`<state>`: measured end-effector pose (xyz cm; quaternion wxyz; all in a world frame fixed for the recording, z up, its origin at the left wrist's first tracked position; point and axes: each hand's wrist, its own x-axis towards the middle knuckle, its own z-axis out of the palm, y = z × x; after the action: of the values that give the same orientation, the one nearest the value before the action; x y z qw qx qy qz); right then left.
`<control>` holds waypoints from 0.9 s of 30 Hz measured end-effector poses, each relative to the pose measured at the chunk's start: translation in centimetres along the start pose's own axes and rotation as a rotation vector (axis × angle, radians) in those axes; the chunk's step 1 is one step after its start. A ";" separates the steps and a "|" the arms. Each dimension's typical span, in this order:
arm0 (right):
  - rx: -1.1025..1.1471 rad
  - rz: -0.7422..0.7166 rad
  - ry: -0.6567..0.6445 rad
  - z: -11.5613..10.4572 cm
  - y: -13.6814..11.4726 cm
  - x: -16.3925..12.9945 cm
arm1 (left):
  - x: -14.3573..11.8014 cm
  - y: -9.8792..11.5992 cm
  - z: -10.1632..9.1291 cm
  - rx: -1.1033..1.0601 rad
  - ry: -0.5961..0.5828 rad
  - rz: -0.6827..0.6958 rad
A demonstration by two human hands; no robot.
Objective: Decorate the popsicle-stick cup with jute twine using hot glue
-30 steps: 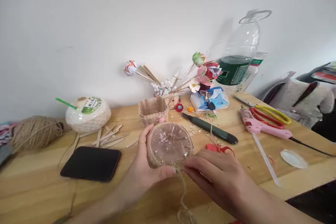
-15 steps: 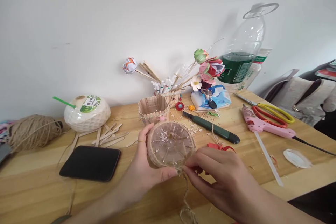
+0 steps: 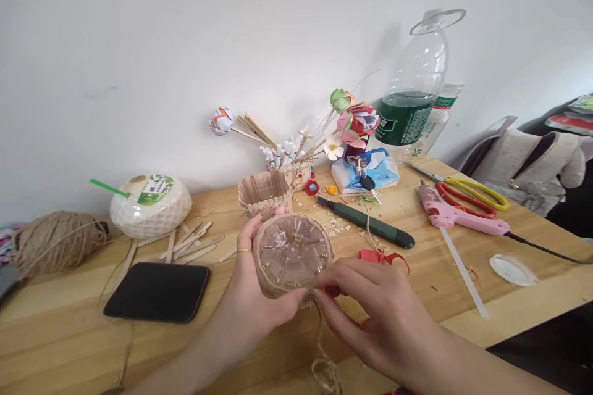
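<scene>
Plastic cup base (image 3: 291, 251): clear, ribbed, round, its rim wrapped in jute twine (image 3: 319, 345); held above the counter (image 3: 69, 333), bottom facing the camera
Left hand (image 3: 252, 302): curled around the cup's left side, thumb under the lower rim, fingers behind; a ring on one finger
Right hand (image 3: 375, 315): fingertips pinched on the twine at the cup's lower right edge; the loose end hangs down in a tangle
Behind the cup: a popsicle-stick holder (image 3: 265, 192); loose sticks to its left
Left side: black phone (image 3: 157, 292) lying flat; coconut with a green straw (image 3: 151, 205); twine ball (image 3: 58, 242)
Right side: utility knife (image 3: 365, 229); pink glue gun (image 3: 456, 217); scissors (image 3: 467, 190); large plastic bottle (image 3: 410, 105) by the wall
</scene>
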<state>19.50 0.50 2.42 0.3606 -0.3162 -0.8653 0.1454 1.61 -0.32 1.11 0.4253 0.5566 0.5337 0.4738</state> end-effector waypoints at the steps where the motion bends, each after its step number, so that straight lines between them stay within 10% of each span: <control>1: 0.002 -0.004 -0.011 -0.1 -0.1 -0.1 | -0.1 0.0 -0.1 0.002 -0.008 -0.029; 10: -0.062 -0.056 0.049 0.9 0.3 -0.9 | -0.3 0.3 -0.3 0.019 -0.010 -0.066; 27: 0.387 0.444 -0.159 -0.4 0.5 0.4 | 0.4 0.5 -1.9 0.068 -0.086 -0.141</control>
<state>19.81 1.16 2.61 0.3045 -0.4108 -0.7568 0.4072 -0.14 -0.07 1.97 0.4608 0.5518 0.5685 0.3999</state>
